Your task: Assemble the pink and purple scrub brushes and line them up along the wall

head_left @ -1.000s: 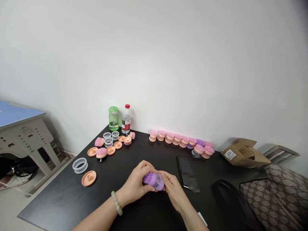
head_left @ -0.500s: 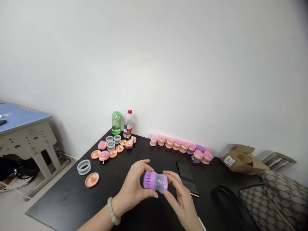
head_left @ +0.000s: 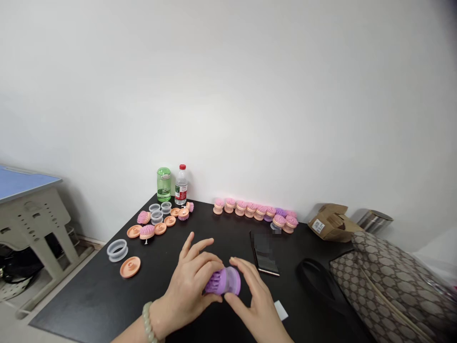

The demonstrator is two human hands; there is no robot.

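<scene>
My left hand is closed around the bristle end of a purple round scrubbing brush with a clear middle and a purple base. The brush lies on its side in the air, base toward the right, its bristles partly covered by my fingers. My right hand has thumb and fingers at the edge of the base, gripping it. To the left on the black table are loose peach discs, clear rings and pink bristle heads.
A row of pink and purple brushes stands along the wall. Behind the loose parts are a green bottle and a red-capped water bottle. A phone, paper bag, metal can and patterned bag occupy the right.
The view has shifted slightly to the right. My left hand has moved further over the bristles, its upper fingers lifting and spreading. The brush has turned so its base shows more.
</scene>
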